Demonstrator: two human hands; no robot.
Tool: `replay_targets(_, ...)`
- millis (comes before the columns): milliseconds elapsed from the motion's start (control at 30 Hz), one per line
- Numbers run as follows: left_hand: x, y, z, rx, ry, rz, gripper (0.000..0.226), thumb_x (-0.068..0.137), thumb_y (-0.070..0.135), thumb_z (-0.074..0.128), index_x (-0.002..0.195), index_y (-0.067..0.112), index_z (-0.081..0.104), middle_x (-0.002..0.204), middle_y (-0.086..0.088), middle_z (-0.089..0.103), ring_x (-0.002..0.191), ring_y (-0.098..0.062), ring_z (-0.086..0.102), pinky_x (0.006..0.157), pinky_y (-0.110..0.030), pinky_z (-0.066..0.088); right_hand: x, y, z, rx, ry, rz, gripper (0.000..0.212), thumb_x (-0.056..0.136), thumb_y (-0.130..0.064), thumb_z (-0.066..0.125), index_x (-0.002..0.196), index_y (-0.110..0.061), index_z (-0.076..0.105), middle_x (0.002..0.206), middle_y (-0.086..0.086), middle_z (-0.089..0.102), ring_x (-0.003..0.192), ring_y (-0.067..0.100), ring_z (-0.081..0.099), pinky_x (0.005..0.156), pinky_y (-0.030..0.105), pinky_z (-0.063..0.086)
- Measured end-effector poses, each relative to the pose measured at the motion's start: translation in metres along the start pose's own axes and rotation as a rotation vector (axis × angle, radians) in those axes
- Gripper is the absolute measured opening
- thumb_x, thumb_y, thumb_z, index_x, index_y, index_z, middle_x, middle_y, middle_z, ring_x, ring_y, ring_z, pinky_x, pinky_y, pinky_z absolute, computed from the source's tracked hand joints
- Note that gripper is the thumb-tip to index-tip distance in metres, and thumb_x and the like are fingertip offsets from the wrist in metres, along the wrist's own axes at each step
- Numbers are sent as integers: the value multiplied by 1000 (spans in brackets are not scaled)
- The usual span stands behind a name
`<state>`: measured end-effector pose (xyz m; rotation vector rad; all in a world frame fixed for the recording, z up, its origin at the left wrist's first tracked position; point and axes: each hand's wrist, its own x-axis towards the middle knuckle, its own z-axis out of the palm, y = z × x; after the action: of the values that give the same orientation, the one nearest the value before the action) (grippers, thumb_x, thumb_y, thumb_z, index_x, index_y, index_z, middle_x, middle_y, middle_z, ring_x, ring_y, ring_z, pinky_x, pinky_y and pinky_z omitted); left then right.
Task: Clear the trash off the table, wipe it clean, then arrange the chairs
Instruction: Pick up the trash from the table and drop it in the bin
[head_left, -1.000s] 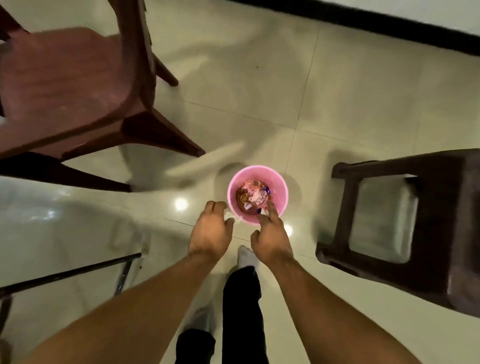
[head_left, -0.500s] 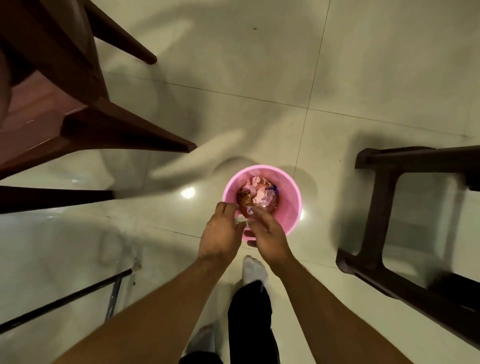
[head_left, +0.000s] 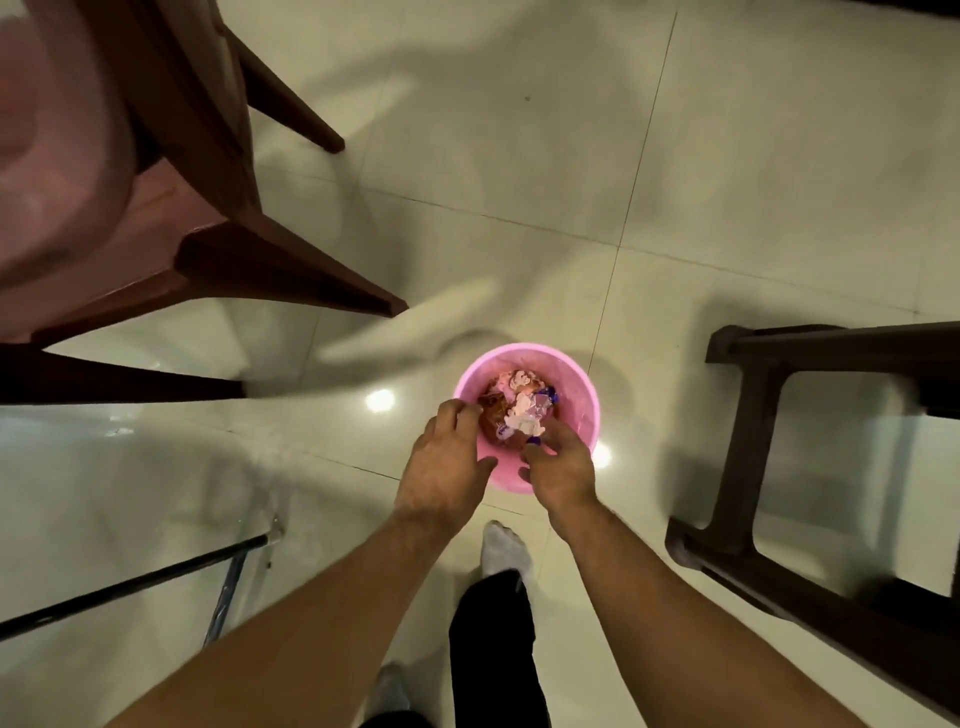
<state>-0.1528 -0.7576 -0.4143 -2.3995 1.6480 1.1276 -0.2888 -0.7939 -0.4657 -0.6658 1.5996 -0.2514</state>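
Observation:
A small pink bin (head_left: 581, 385) stands on the tiled floor and holds crumpled wrappers and paper trash (head_left: 519, 410). Both of my hands hover over its near rim. My left hand (head_left: 441, 462) is at the bin's left edge, fingers loosely bent and holding nothing. Over the near right part of the bin is my right hand (head_left: 560, 462), its fingers relaxed and spread. A purple wrapper scrap (head_left: 535, 440) lies right at its fingertips; I cannot tell if they touch it.
A reddish-brown chair (head_left: 171, 244) stands close at the upper left, one leg reaching toward the bin. A dark brown chair (head_left: 769, 353) is at the right. A glass table corner with a black metal frame (head_left: 130, 584) fills the lower left. My socked foot (head_left: 501, 551) is just behind the bin.
My hands were close together over the bin with a pale scrap between them; now they have parted. The view has moved closer to the bin.

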Motion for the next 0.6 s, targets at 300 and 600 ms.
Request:
replay_targets(300,-137,6,-75,77,-46,-2,66,98,42,53,153,14,29,158,-4,37,144,-21,36,119,-36,29,-160,-38,-16,-444,26,-256,40,97,-12,55,136,-18,58,131,6,64,113,26,60,88,21,41)
replay_targets(600,-350,-2,-150,-22,190,-106,64,105,48,34,158,15,22,167,-3,17,154,-20,11,125,-41,11,-369,-31,17,-1180,-179,-793,53,101,-41,39,151,-23,37,161,5,29,147,26,26,117,43,25)
